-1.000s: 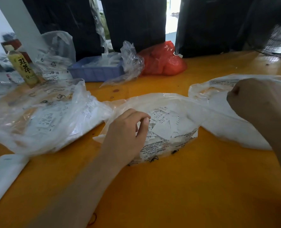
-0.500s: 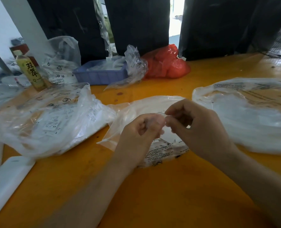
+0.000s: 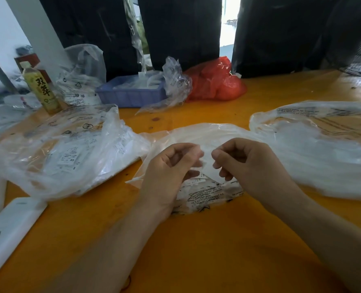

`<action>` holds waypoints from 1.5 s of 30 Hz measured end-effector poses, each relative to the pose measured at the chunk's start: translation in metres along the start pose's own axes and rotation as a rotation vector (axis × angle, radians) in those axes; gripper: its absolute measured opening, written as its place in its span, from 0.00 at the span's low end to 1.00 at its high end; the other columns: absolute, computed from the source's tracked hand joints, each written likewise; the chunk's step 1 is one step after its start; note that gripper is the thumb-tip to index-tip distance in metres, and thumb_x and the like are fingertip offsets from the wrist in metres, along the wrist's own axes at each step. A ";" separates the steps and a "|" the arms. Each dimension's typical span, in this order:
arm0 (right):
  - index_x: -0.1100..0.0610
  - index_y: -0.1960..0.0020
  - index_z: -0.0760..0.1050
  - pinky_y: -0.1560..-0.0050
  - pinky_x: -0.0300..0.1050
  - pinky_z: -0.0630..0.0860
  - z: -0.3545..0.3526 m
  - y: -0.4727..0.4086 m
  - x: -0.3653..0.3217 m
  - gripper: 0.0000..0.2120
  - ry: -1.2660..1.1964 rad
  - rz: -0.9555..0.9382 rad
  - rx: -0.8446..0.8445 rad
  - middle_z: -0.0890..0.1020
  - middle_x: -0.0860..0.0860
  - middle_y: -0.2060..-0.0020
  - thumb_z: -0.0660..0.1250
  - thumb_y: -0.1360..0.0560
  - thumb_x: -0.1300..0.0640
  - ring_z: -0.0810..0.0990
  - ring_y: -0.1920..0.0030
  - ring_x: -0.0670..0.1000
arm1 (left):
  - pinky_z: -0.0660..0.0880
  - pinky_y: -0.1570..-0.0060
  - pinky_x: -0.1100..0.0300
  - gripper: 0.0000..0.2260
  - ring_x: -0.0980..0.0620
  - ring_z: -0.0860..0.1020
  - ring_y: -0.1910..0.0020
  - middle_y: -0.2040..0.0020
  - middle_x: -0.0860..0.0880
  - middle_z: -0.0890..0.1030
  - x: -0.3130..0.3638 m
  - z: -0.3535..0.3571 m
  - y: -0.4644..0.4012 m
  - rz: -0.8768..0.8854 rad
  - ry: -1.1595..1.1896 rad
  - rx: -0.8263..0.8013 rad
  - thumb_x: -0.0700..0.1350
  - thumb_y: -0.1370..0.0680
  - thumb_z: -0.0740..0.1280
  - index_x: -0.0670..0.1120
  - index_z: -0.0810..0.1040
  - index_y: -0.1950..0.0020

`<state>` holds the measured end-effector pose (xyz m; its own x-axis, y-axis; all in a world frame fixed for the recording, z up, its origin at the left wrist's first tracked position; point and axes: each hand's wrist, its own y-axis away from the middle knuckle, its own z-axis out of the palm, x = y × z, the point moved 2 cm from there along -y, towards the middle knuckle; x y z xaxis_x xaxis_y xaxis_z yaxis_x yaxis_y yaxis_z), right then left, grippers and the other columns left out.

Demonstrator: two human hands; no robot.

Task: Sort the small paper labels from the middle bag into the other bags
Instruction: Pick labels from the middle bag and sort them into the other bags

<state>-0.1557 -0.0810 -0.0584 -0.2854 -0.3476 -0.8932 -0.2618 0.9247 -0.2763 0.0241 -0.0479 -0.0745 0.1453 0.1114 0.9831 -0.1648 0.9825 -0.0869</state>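
Note:
Three clear plastic bags lie on the orange table. The middle bag (image 3: 207, 134) holds small white paper labels (image 3: 198, 182) and sits under both hands. My left hand (image 3: 167, 172) and my right hand (image 3: 249, 163) hover over it with fingers curled, each pinching an edge of a small white label (image 3: 207, 160) stretched between them. The left bag (image 3: 65, 153) contains labels marked XS and S. The right bag (image 3: 323, 149) lies flat with white contents.
At the back stand a blue tray (image 3: 129, 96) with white pieces, a crumpled clear bag (image 3: 175, 81), a red plastic bag (image 3: 215, 81) and a green tea bottle (image 3: 40, 89). A white flat object (image 3: 8, 231) lies at the table's left front edge.
My right hand came from over the right bag to the middle bag and met my left hand. Both hands now pinch a label, slightly further apart than half a second ago.

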 end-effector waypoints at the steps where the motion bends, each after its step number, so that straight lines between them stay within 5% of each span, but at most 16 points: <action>1: 0.48 0.55 0.80 0.61 0.43 0.82 0.001 0.000 0.000 0.06 0.005 -0.003 0.018 0.86 0.43 0.62 0.69 0.20 0.49 0.83 0.64 0.44 | 0.83 0.50 0.58 0.07 0.49 0.87 0.49 0.47 0.46 0.88 0.000 0.001 0.001 0.004 -0.005 -0.027 0.49 0.25 0.78 0.51 0.86 0.48; 4: 0.47 0.55 0.80 0.62 0.45 0.81 0.001 -0.002 0.003 0.09 0.025 0.014 0.047 0.85 0.43 0.62 0.66 0.20 0.44 0.83 0.64 0.43 | 0.83 0.48 0.57 0.04 0.46 0.87 0.46 0.47 0.44 0.88 -0.001 0.002 0.001 0.018 0.029 -0.007 0.44 0.23 0.76 0.48 0.84 0.51; 7: 0.45 0.51 0.80 0.60 0.40 0.77 -0.003 -0.006 0.008 0.11 0.398 -0.091 0.108 0.82 0.40 0.61 0.63 0.20 0.41 0.79 0.63 0.41 | 0.84 0.50 0.56 0.07 0.45 0.87 0.47 0.45 0.41 0.88 0.002 -0.002 -0.003 -0.056 0.253 0.041 0.34 0.20 0.70 0.45 0.79 0.55; 11: 0.44 0.35 0.76 0.48 0.47 0.75 0.004 -0.010 0.021 0.21 0.860 -0.049 -0.174 0.76 0.44 0.41 0.69 0.24 0.36 0.78 0.49 0.48 | 0.84 0.55 0.54 0.11 0.45 0.87 0.52 0.52 0.41 0.87 0.005 -0.003 -0.002 -0.096 0.333 -0.012 0.31 0.19 0.66 0.45 0.77 0.57; 14: 0.46 0.43 0.80 0.51 0.46 0.76 0.006 -0.010 0.020 0.11 0.909 -0.068 -0.151 0.79 0.45 0.46 0.68 0.22 0.42 0.79 0.50 0.50 | 0.83 0.63 0.57 0.11 0.47 0.88 0.55 0.58 0.45 0.87 0.005 -0.002 0.001 -0.149 0.315 -0.033 0.35 0.19 0.68 0.49 0.81 0.57; 16: 0.49 0.54 0.82 0.56 0.46 0.78 0.001 -0.012 0.018 0.09 0.837 -0.082 -0.036 0.83 0.43 0.56 0.65 0.21 0.48 0.79 0.59 0.46 | 0.81 0.68 0.60 0.08 0.48 0.87 0.56 0.60 0.47 0.86 0.005 -0.002 0.001 -0.168 0.293 -0.023 0.38 0.22 0.72 0.50 0.84 0.57; 19: 0.48 0.59 0.82 0.65 0.44 0.81 -0.014 -0.014 0.017 0.09 0.415 0.058 0.097 0.84 0.43 0.67 0.68 0.21 0.51 0.82 0.69 0.45 | 0.79 0.73 0.62 0.03 0.50 0.87 0.59 0.60 0.49 0.84 0.007 -0.003 0.000 -0.203 0.316 -0.005 0.44 0.29 0.76 0.50 0.87 0.57; 22: 0.53 0.55 0.83 0.65 0.42 0.80 -0.020 -0.012 0.014 0.05 -0.091 0.238 0.078 0.85 0.50 0.67 0.71 0.22 0.54 0.84 0.68 0.48 | 0.79 0.74 0.63 0.02 0.50 0.87 0.57 0.56 0.49 0.86 0.005 -0.005 0.000 -0.235 0.334 -0.003 0.47 0.29 0.76 0.50 0.87 0.59; 25: 0.59 0.54 0.81 0.60 0.43 0.81 -0.019 -0.012 0.011 0.04 -0.343 0.299 0.055 0.85 0.52 0.64 0.73 0.23 0.59 0.85 0.63 0.52 | 0.79 0.75 0.65 0.01 0.47 0.88 0.52 0.50 0.46 0.88 0.004 -0.005 0.001 -0.246 0.339 -0.026 0.44 0.28 0.75 0.49 0.86 0.58; 30: 0.58 0.56 0.75 0.56 0.46 0.82 -0.014 -0.012 0.008 0.05 -0.477 0.293 -0.011 0.87 0.57 0.54 0.69 0.21 0.62 0.86 0.55 0.56 | 0.82 0.66 0.66 0.10 0.43 0.89 0.50 0.48 0.39 0.88 0.001 -0.002 0.002 -0.224 0.313 -0.023 0.39 0.29 0.75 0.42 0.80 0.49; 37: 0.49 0.61 0.81 0.55 0.44 0.80 -0.017 -0.012 0.010 0.07 -0.497 0.169 0.033 0.78 0.51 0.62 0.74 0.24 0.56 0.77 0.61 0.50 | 0.84 0.51 0.61 0.07 0.40 0.88 0.46 0.45 0.40 0.88 -0.003 0.001 0.001 -0.192 0.249 -0.044 0.43 0.18 0.70 0.39 0.83 0.45; 41: 0.58 0.53 0.78 0.55 0.46 0.82 -0.019 -0.013 0.008 0.03 -0.528 0.164 0.047 0.84 0.55 0.60 0.72 0.23 0.63 0.81 0.62 0.52 | 0.84 0.53 0.60 0.08 0.45 0.88 0.45 0.45 0.42 0.89 -0.002 0.004 0.003 -0.129 0.172 -0.045 0.45 0.24 0.72 0.45 0.88 0.48; 45: 0.60 0.42 0.74 0.52 0.52 0.84 -0.018 -0.010 0.004 0.11 -0.471 0.135 0.051 0.86 0.58 0.59 0.70 0.22 0.67 0.86 0.58 0.57 | 0.84 0.52 0.62 0.11 0.47 0.88 0.46 0.46 0.43 0.89 -0.002 0.003 0.004 -0.095 0.138 -0.055 0.43 0.28 0.75 0.47 0.88 0.46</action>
<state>-0.1710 -0.0945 -0.0522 0.1375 -0.1267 -0.9824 -0.2020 0.9674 -0.1531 0.0200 -0.0449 -0.0763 0.2905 0.0330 0.9563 -0.0905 0.9959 -0.0069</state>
